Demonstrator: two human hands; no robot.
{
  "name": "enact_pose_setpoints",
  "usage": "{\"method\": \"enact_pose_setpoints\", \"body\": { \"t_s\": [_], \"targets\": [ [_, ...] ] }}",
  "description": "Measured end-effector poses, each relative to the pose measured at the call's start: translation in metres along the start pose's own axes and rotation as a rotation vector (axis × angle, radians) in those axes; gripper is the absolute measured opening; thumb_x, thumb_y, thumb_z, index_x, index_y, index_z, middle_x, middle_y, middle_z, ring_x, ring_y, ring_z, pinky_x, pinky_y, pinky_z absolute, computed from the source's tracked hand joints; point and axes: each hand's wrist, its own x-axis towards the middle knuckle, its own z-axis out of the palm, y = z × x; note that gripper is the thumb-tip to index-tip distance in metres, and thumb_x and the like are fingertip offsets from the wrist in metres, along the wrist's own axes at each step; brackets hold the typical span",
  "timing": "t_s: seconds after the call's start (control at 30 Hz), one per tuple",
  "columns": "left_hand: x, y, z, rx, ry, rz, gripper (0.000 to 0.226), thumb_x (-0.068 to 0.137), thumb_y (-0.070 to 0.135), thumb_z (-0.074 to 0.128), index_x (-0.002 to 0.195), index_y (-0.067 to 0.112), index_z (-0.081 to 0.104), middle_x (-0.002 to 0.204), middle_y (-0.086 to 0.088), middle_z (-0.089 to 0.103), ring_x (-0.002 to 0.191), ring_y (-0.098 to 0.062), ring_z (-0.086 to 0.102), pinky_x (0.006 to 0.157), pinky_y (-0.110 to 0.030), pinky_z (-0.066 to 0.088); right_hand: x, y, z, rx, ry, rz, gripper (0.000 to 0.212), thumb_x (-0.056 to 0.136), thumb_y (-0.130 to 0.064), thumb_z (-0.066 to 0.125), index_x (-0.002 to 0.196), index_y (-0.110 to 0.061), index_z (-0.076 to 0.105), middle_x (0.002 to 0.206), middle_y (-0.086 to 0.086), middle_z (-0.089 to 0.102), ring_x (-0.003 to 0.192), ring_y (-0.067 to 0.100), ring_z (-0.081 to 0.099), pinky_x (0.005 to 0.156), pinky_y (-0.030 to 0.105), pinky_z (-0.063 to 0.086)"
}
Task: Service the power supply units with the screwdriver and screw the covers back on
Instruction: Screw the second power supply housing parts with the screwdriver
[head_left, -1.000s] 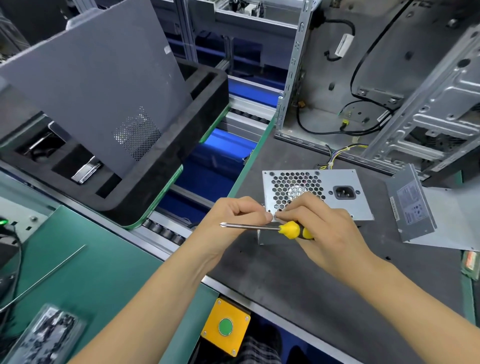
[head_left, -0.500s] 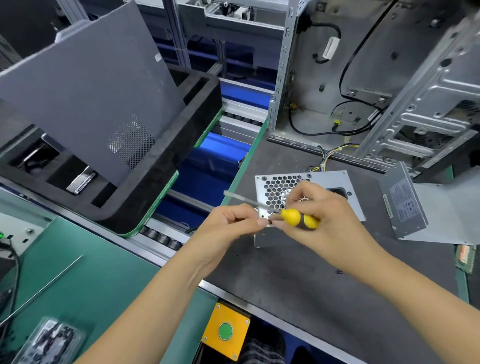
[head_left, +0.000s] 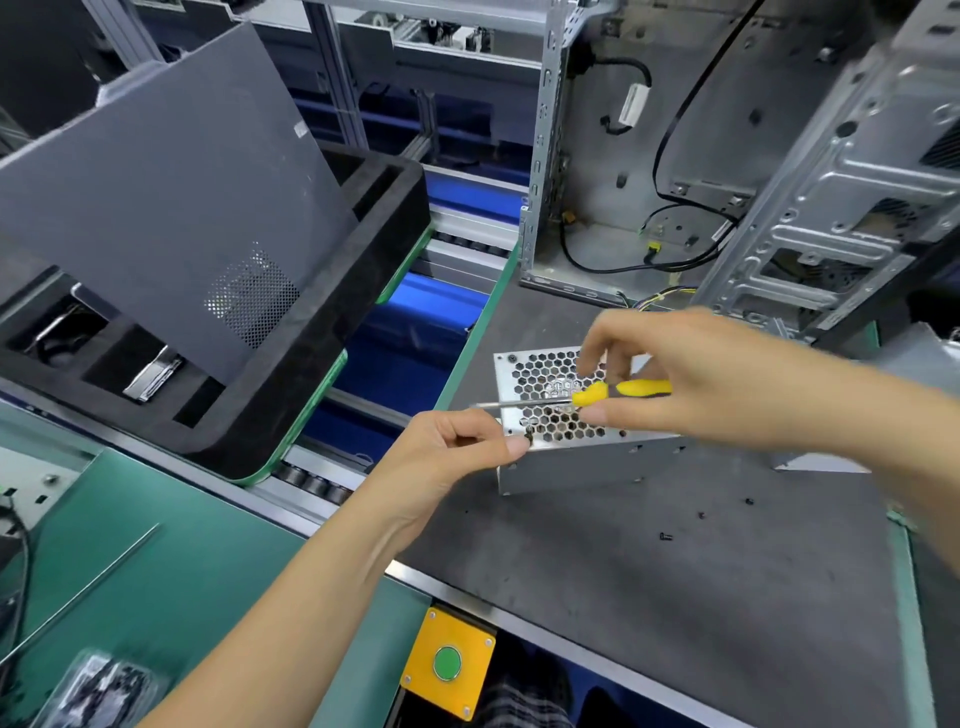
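Right grip (head_left: 691, 384): pinching yellow screwdriver (head_left: 597, 394) handle, shaft level.
Left grip (head_left: 457, 447): pinching small black screw (head_left: 529, 441) against power supply unit (head_left: 566, 447) corner.
Worktop (head_left: 649, 582): loose screws (head_left: 666, 536) near right edge.

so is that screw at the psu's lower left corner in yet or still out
Out, by the look of it: the left hand pinches the screw at the power supply's corner hole, and the screwdriver lies sideways above, its tip off it.
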Motion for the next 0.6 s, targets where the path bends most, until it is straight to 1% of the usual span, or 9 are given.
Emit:
{"method": "enact_pose_setpoints", "body": {
  "t_s": [0.03, 0.07, 0.13, 0.2, 0.27, 0.4, 0.47, 0.53, 0.6],
  "targets": [
    [0.000, 0.000, 0.000, -0.006, -0.003, -0.009, 0.022, 0.071, 0.027, 0.081, 0.072, 0.006, 0.074, 0.089, -0.017, 0.064, 0.091, -0.021, 0.060, 0.093, -0.037, 0.044, -0.004, -0.003, -0.013, -0.087, -0.024, -0.016, 0.029, 0.070, -0.063, 0.057, 0.087, -0.040, 0.057, 0.083, -0.026, 0.058, 0.078, -0.003, 0.053, 0.063, 0.022, 0.042],
    [0.000, 0.000, 0.000, -0.009, -0.003, -0.015, 0.028, 0.068, 0.031, 0.083, 0.073, 0.005, 0.073, 0.087, -0.017, 0.061, 0.091, -0.024, 0.058, 0.094, -0.039, 0.042, -0.008, -0.006, -0.024, -0.162, -0.036, -0.039, 0.029, 0.069, -0.065, 0.056, 0.084, -0.040, 0.058, 0.084, -0.032, 0.056, 0.079, -0.007, 0.051, 0.060, 0.021, 0.039],
    [-0.001, 0.000, 0.000, -0.016, 0.002, -0.019, 0.033, 0.064, 0.036, 0.082, 0.073, 0.005, 0.073, 0.082, -0.011, 0.057, 0.089, -0.024, 0.055, 0.091, -0.039, 0.040, -0.013, -0.014, -0.040, -0.270, -0.043, -0.080, 0.029, 0.067, -0.067, 0.054, 0.079, -0.041, 0.060, 0.084, -0.040, 0.052, 0.080, -0.014, 0.048, 0.054, 0.021, 0.035],
    [-0.001, -0.001, 0.000, -0.013, 0.009, -0.020, 0.035, 0.063, 0.037, 0.083, 0.071, 0.005, 0.072, 0.079, -0.010, 0.055, 0.087, -0.024, 0.051, 0.087, -0.039, 0.037, -0.016, -0.021, -0.048, -0.345, -0.033, -0.086, 0.030, 0.065, -0.068, 0.051, 0.077, -0.042, 0.059, 0.076, -0.032, 0.055, 0.079, -0.017, 0.046, 0.052, 0.023, 0.035],
    [0.000, -0.002, -0.001, -0.016, 0.012, -0.016, 0.041, 0.063, 0.037, 0.083, 0.073, -0.001, 0.070, 0.077, -0.008, 0.054, 0.085, -0.023, 0.050, 0.085, -0.037, 0.037, -0.017, -0.025, -0.050, -0.394, -0.024, -0.083, 0.030, 0.065, -0.068, 0.048, 0.077, -0.042, 0.057, 0.070, -0.025, 0.056, 0.078, -0.016, 0.046, 0.051, 0.025, 0.038],
    [0.000, -0.001, -0.001, -0.015, 0.015, -0.019, 0.049, 0.062, 0.037, 0.083, 0.077, -0.007, 0.067, 0.078, -0.007, 0.057, 0.086, -0.021, 0.054, 0.086, -0.033, 0.041, -0.013, -0.029, -0.046, -0.429, -0.045, -0.077, 0.028, 0.066, -0.066, 0.045, 0.078, -0.042, 0.053, 0.070, -0.021, 0.053, 0.077, -0.014, 0.044, 0.055, 0.027, 0.039],
    [0.000, -0.001, -0.001, -0.019, 0.018, -0.029, 0.044, 0.062, 0.036, 0.083, 0.075, -0.004, 0.069, 0.077, -0.005, 0.057, 0.085, -0.020, 0.053, 0.084, -0.031, 0.042, -0.012, -0.030, -0.044, -0.431, -0.064, -0.080, 0.026, 0.066, -0.066, 0.045, 0.078, -0.043, 0.051, 0.072, -0.022, 0.052, 0.072, -0.009, 0.046, 0.057, 0.029, 0.042],
    [0.000, 0.000, 0.000, -0.017, 0.014, -0.044, 0.032, 0.063, 0.034, 0.083, 0.071, 0.004, 0.072, 0.073, -0.001, 0.056, 0.081, -0.016, 0.053, 0.078, -0.024, 0.043, -0.011, -0.031, -0.043, -0.438, -0.077, -0.077, 0.025, 0.066, -0.066, 0.045, 0.077, -0.043, 0.050, 0.072, -0.022, 0.051, 0.069, -0.006, 0.047, 0.057, 0.028, 0.042],
    [0.000, 0.001, -0.001, -0.016, 0.009, -0.047, 0.024, 0.067, 0.029, 0.082, 0.069, 0.007, 0.072, 0.072, 0.001, 0.056, 0.078, -0.013, 0.053, 0.074, -0.020, 0.043, -0.010, -0.031, -0.043, -0.433, -0.087, -0.076, 0.026, 0.066, -0.065, 0.046, 0.078, -0.043, 0.051, 0.071, -0.023, 0.051, 0.068, -0.004, 0.047, 0.056, 0.029, 0.043]
  ]
}}
